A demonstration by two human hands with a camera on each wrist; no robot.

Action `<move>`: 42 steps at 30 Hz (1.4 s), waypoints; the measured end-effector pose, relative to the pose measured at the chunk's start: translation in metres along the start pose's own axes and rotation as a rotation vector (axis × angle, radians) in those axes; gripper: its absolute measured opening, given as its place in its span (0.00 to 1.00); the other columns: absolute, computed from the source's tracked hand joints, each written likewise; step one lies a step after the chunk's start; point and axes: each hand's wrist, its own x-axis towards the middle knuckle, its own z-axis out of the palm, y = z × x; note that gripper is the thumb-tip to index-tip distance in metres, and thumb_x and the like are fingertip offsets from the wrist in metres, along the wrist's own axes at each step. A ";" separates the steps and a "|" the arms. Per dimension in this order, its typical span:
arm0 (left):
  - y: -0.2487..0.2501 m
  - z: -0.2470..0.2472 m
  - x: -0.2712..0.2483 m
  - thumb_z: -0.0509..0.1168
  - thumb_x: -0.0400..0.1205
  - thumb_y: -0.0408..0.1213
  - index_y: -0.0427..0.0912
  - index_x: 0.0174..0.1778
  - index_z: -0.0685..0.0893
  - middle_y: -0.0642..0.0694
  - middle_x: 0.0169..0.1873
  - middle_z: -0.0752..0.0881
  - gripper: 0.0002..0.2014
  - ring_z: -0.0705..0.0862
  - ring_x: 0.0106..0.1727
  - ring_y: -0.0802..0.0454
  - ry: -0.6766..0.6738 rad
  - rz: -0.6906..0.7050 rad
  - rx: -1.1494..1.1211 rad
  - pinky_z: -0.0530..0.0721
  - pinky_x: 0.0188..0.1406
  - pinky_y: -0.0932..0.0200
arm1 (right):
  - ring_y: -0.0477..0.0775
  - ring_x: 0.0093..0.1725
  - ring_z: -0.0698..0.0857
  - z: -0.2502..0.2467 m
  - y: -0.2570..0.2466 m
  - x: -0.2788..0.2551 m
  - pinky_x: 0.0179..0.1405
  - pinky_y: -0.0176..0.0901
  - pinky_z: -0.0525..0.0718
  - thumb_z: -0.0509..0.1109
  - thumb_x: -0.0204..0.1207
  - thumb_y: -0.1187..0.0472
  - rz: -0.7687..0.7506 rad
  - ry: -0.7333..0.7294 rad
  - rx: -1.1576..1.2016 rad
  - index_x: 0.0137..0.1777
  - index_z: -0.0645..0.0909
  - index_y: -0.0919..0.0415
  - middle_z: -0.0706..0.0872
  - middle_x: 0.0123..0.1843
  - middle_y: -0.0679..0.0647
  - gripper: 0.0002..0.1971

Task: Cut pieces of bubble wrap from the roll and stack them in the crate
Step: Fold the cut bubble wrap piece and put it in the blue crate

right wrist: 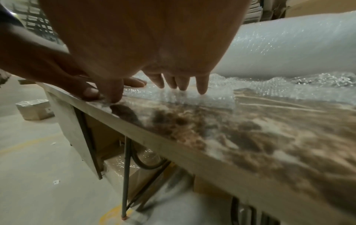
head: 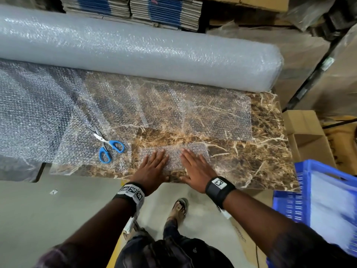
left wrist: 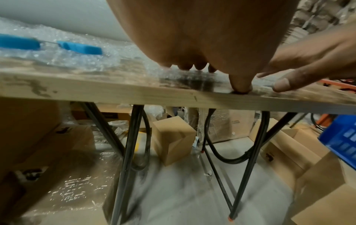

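A small cut piece of bubble wrap lies near the front edge of the marble-patterned table. My left hand and right hand both rest flat on it, fingers straight and side by side. The big bubble wrap roll lies along the back of the table, its loose sheet spread toward me. Blue-handled scissors sit on the wrap to the left of my left hand. The blue crate stands at the right, with white wrap inside. In the right wrist view my fingers press the piece.
Flattened cartons are stacked behind the roll. Cardboard boxes stand right of the table, and more boxes sit under it between black metal legs. The floor in front is grey concrete.
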 end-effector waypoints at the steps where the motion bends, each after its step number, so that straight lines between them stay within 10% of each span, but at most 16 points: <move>1: -0.003 0.001 -0.002 0.52 0.85 0.61 0.51 0.86 0.38 0.49 0.83 0.33 0.40 0.32 0.84 0.44 0.013 0.000 -0.019 0.34 0.83 0.44 | 0.55 0.87 0.41 0.001 0.005 -0.003 0.85 0.62 0.51 0.57 0.82 0.39 0.022 0.004 -0.007 0.87 0.46 0.58 0.41 0.89 0.54 0.41; 6: -0.020 0.004 -0.017 0.63 0.78 0.65 0.51 0.86 0.38 0.49 0.84 0.32 0.51 0.32 0.84 0.45 0.027 0.038 -0.041 0.34 0.81 0.47 | 0.55 0.87 0.40 0.002 0.034 -0.028 0.85 0.61 0.51 0.54 0.83 0.37 0.114 0.001 0.001 0.87 0.42 0.60 0.37 0.88 0.55 0.42; 9: -0.026 0.003 -0.019 0.77 0.73 0.47 0.50 0.86 0.52 0.48 0.86 0.44 0.51 0.45 0.86 0.43 0.066 0.032 -0.082 0.53 0.84 0.43 | 0.57 0.87 0.42 0.002 0.033 -0.031 0.85 0.62 0.51 0.61 0.76 0.31 0.079 -0.002 0.012 0.87 0.48 0.59 0.41 0.89 0.56 0.48; 13: -0.021 0.002 -0.026 0.81 0.67 0.37 0.48 0.77 0.71 0.45 0.78 0.70 0.42 0.73 0.74 0.39 0.144 0.020 -0.072 0.81 0.67 0.38 | 0.63 0.86 0.50 0.005 0.028 -0.037 0.84 0.62 0.52 0.77 0.66 0.38 0.074 0.001 -0.012 0.84 0.55 0.57 0.49 0.88 0.58 0.52; 19: -0.010 0.001 -0.043 0.72 0.72 0.30 0.48 0.56 0.86 0.47 0.63 0.84 0.17 0.83 0.60 0.39 0.278 0.041 -0.102 0.83 0.53 0.44 | 0.63 0.63 0.80 0.004 0.024 -0.051 0.64 0.58 0.79 0.82 0.62 0.59 0.063 0.157 -0.024 0.65 0.78 0.54 0.79 0.65 0.57 0.30; 25: 0.007 -0.016 -0.055 0.65 0.81 0.33 0.43 0.55 0.85 0.43 0.53 0.87 0.09 0.83 0.55 0.40 0.319 -0.013 -0.215 0.82 0.53 0.48 | 0.62 0.52 0.82 -0.002 0.031 -0.069 0.56 0.56 0.81 0.71 0.74 0.60 0.062 0.199 0.172 0.51 0.85 0.58 0.83 0.52 0.56 0.07; 33: 0.029 -0.029 -0.077 0.66 0.84 0.39 0.40 0.63 0.81 0.41 0.49 0.89 0.13 0.87 0.47 0.41 0.435 -0.102 -0.452 0.80 0.44 0.56 | 0.53 0.58 0.84 -0.008 0.033 -0.114 0.56 0.38 0.76 0.74 0.77 0.57 0.463 0.430 0.737 0.63 0.85 0.63 0.87 0.57 0.54 0.17; 38: 0.055 -0.021 -0.105 0.71 0.80 0.39 0.45 0.58 0.74 0.50 0.29 0.83 0.15 0.82 0.30 0.52 0.595 -0.184 -0.676 0.79 0.30 0.56 | 0.57 0.55 0.86 0.001 0.018 -0.157 0.52 0.49 0.84 0.76 0.76 0.54 0.599 0.574 0.976 0.61 0.85 0.65 0.89 0.54 0.57 0.18; 42: 0.075 0.002 -0.133 0.72 0.80 0.42 0.47 0.54 0.67 0.56 0.32 0.80 0.18 0.82 0.35 0.46 0.635 -0.269 -0.747 0.82 0.39 0.51 | 0.60 0.64 0.83 0.016 -0.001 -0.193 0.59 0.47 0.80 0.74 0.79 0.54 0.686 0.641 1.006 0.71 0.77 0.67 0.84 0.65 0.61 0.26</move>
